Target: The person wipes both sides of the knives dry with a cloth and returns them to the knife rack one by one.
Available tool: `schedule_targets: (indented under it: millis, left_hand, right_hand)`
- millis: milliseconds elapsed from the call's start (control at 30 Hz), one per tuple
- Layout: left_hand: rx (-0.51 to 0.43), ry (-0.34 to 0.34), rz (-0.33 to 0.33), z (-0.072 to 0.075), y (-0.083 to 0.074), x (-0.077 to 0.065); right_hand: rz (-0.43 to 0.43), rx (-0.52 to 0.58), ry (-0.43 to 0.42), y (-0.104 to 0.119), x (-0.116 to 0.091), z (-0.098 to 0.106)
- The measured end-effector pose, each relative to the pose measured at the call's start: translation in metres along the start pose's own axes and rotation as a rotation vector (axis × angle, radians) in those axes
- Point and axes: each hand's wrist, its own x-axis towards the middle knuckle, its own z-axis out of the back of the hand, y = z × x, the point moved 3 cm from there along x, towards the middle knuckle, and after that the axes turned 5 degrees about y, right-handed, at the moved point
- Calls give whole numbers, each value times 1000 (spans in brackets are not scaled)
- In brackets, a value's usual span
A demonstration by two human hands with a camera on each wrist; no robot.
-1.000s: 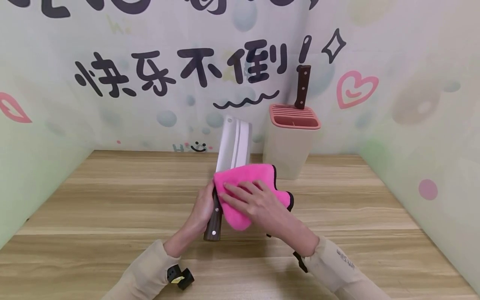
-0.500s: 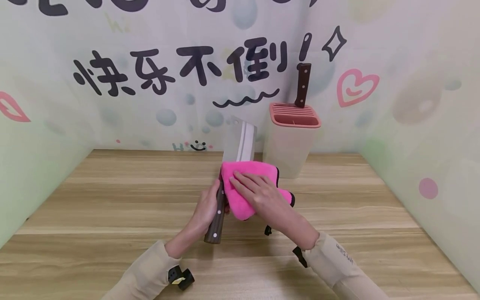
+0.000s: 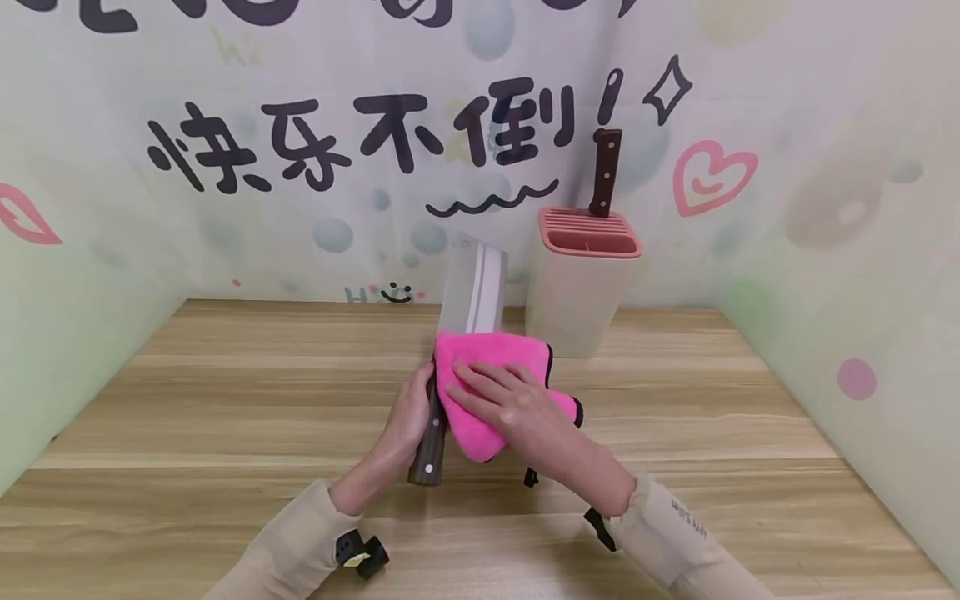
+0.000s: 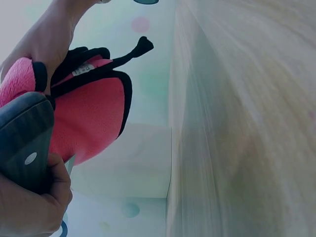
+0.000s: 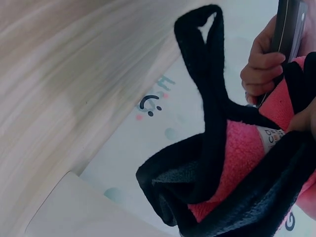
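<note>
A cleaver [image 3: 474, 287] with a wide steel blade points away from me, tip up, off the table. My left hand [image 3: 408, 415] grips its dark riveted handle [image 3: 429, 454]; the left wrist view shows the fingers [image 4: 58, 177] curled around it. Over the lower blade lies a pink plush cloth [image 3: 491, 348] with black edging. My right hand [image 3: 525, 417] holds this cloth against the blade, fingers spread on top and thumb underneath. In the right wrist view a black loop [image 5: 205, 59] hangs from the cloth, near a white label [image 5: 270, 138]. The cloth hides the blade's base.
A cream knife block [image 3: 573, 300] with a pink slotted top stands behind, to the right of the blade. Another knife's brown handle [image 3: 606, 175] sticks up from it. Under my hands is the wood-grain table [image 3: 262, 375], with a printed wall [image 3: 337, 200] at the back.
The cloth and right hand slid up along the blade, then came partway back toward me. The cleaver shifted slightly right and back left, its blade changing tilt. The knife block stayed put.
</note>
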Motion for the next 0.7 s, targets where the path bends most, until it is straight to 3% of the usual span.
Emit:
schedule_targets:
  millis: [300,500,700]
  left_hand:
    - [78,-63,-30,4,-2,0]
    - [-53,-26,-28,4,-3,0]
    - [-145,12,37,4,-2,0]
  right_hand:
    - [82,-103,-13,13,-4,3]
    - [136,-190,-16,23,-9,6]
    - [195,-227,-10,32,-16,6]
